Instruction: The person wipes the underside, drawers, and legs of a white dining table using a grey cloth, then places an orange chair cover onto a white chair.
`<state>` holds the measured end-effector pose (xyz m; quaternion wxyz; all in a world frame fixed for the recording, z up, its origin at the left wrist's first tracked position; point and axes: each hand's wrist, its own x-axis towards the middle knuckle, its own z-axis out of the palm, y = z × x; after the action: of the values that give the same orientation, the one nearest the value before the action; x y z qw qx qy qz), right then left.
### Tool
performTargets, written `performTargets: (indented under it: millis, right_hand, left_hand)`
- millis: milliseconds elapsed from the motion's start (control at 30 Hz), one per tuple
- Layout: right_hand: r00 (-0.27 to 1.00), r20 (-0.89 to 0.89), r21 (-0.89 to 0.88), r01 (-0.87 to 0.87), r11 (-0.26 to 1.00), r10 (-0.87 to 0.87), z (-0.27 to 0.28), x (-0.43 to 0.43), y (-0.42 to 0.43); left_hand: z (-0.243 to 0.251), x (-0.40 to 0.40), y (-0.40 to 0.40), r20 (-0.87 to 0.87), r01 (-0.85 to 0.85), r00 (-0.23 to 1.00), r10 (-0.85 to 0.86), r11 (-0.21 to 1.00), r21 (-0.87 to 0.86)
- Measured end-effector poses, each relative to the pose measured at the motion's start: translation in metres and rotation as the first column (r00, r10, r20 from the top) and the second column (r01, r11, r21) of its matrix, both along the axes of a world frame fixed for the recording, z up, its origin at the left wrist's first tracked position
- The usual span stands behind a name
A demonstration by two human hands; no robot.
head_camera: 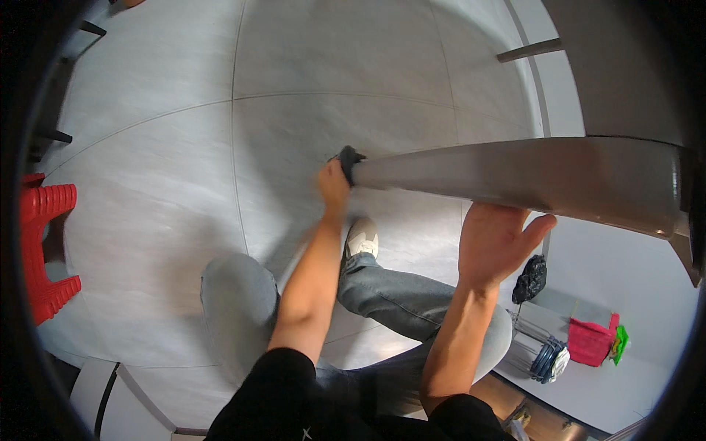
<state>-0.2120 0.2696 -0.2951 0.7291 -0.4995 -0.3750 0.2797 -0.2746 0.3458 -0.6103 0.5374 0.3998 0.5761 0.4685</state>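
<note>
My left hand (333,181) grips a dark cloth (348,164) and presses it against the low far end of a long grey-brown furniture part (513,171), perhaps a leg or panel. Up the same piece, nearer its broad glossy end, my right hand (492,242) rests against the edge. Its palm faces me and the thumb sticks out; the fingertips are hidden behind the edge. Below lies the grey tiled floor (342,121), with my shoe (363,237) between my arms.
A red plastic stool (47,248) stands at the left. Another brown panel (623,66) is at the upper right, with a short leg (529,49). On the right are a black plastic bag (530,279), a red bag (591,340) and a rack of hangers (546,358).
</note>
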Motion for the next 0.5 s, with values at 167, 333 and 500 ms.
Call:
performTargets:
  millis: [167,333,500]
  right_hand:
    - [0.997,0.047,-0.019,0.065,0.998,-0.064,0.002,0.008,-0.007]
    - [0.999,-0.019,-0.105,0.048,0.993,-0.051,0.01,-0.007,-0.013]
    - [0.972,-0.19,0.015,0.147,0.989,-0.141,0.006,-0.003,-0.005]
  left_hand:
    - [0.209,0.03,-0.017,0.206,-0.094,0.978,0.015,0.919,0.382]
    - [0.391,-0.002,0.0,0.444,0.02,0.865,-0.235,0.9,0.436]
    - [0.271,0.026,-0.015,0.356,-0.207,0.934,-0.026,0.774,0.598]
